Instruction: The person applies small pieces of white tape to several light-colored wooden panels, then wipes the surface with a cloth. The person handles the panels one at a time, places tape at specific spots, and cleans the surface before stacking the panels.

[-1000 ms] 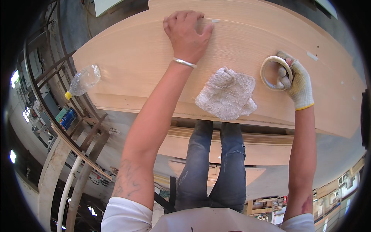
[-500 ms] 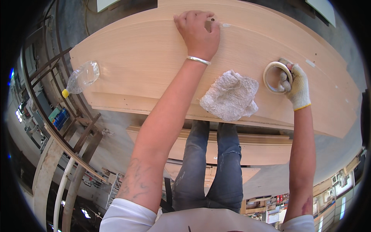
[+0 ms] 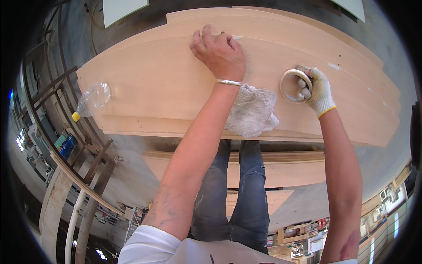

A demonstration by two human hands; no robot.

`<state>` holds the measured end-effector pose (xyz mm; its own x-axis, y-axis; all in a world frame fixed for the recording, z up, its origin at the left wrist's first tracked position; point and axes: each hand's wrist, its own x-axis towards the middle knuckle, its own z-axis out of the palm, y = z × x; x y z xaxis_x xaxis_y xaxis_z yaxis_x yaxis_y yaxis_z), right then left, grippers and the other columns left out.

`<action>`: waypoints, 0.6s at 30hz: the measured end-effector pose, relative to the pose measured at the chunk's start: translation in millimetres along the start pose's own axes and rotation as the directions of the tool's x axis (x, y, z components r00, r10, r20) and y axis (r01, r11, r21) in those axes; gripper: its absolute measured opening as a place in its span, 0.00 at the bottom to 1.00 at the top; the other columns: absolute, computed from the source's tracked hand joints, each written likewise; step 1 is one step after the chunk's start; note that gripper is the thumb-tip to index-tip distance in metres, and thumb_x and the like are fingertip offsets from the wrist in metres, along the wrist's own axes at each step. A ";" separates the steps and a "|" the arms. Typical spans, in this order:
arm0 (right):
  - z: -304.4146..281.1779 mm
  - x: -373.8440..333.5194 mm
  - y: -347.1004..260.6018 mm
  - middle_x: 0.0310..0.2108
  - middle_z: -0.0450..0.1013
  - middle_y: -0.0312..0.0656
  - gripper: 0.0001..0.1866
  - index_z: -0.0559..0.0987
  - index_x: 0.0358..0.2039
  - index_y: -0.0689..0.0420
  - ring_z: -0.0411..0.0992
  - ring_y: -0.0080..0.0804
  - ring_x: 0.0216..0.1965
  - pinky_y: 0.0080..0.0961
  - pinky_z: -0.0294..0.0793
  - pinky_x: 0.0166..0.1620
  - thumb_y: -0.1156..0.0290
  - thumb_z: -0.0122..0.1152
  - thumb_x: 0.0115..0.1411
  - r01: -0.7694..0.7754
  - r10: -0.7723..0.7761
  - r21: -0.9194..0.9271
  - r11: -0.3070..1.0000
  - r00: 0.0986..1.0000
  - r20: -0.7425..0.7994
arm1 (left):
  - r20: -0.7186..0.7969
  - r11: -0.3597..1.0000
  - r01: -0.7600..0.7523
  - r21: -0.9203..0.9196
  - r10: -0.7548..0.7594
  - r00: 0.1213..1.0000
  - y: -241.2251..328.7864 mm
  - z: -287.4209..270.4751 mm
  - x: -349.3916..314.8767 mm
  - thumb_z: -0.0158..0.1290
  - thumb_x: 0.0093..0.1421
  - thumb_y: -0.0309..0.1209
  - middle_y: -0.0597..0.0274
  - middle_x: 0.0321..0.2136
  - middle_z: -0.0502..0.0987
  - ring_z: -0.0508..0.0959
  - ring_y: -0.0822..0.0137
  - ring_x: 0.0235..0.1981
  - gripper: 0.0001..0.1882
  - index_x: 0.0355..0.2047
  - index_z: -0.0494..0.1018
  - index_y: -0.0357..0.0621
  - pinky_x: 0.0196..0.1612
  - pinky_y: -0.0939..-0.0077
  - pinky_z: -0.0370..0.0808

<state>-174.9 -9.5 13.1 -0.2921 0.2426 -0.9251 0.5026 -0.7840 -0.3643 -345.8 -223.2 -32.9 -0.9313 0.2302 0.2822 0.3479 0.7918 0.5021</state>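
Note:
My bare left hand (image 3: 220, 53), with a silver bracelet at the wrist, rests on the far part of a pale wooden board (image 3: 145, 75). Its thumb and forefinger are drawn together by a dark spot and a short white strip (image 3: 236, 37), and the other fingers spread out. Whatever the pinch holds is too small to make out. My right hand (image 3: 318, 92) wears a whitish knit glove with a yellow hem. It grips a cream ring-shaped roll (image 3: 282, 90), which looks like tape, with gloved fingers inside the ring. A crumpled whitish cloth (image 3: 255, 112) lies between my arms.
At the board's left end lies a clear plastic bottle (image 3: 96, 97) with a yellow cap. More white strips (image 3: 333, 66) dot the right part. Further boards (image 3: 281, 169) are stacked low by my legs. A metal frame (image 3: 41, 110) stands left.
The board, cloth and roll show further left in the picture. My left hand's fingers have spread more. The right hand keeps hold of the roll.

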 end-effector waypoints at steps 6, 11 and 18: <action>4.1 -0.5 -0.9 0.19 0.74 0.45 0.12 0.74 0.34 0.51 0.58 0.32 0.07 0.33 0.64 0.12 0.58 0.49 0.69 -0.042 0.041 -0.042 0.998 0.999 -0.026 | 0.100 0.994 -0.006 0.105 -0.005 0.995 5.1 -3.9 9.2 0.58 0.57 0.29 0.42 0.62 0.71 0.61 0.38 0.68 0.07 0.27 0.83 0.39 0.72 0.38 0.51; 8.0 -2.5 -2.7 0.19 0.73 0.45 0.12 0.75 0.36 0.51 0.57 0.33 0.07 0.36 0.62 0.12 0.58 0.50 0.68 -0.047 0.046 -0.030 0.998 0.998 -0.042 | 0.193 0.988 -0.004 0.156 -0.026 0.981 2.5 -1.3 15.1 0.60 0.56 0.29 0.38 0.66 0.71 0.59 0.37 0.71 0.04 0.27 0.83 0.45 0.74 0.42 0.52; 7.9 -5.2 -6.0 0.19 0.74 0.48 0.10 0.76 0.37 0.54 0.60 0.35 0.08 0.36 0.67 0.14 0.62 0.52 0.68 -0.068 0.067 -0.026 0.997 0.997 -0.032 | 0.214 0.994 -0.054 -0.096 0.073 0.974 -19.5 0.2 14.1 0.59 0.54 0.27 0.38 0.68 0.68 0.59 0.38 0.71 0.03 0.25 0.79 0.42 0.74 0.42 0.50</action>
<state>-182.8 -10.5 21.0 -0.2320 0.2073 -0.9504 0.5424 -0.7835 -0.3033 -365.8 -235.3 -38.9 -0.9047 0.4037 0.1364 0.4061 0.7203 0.5623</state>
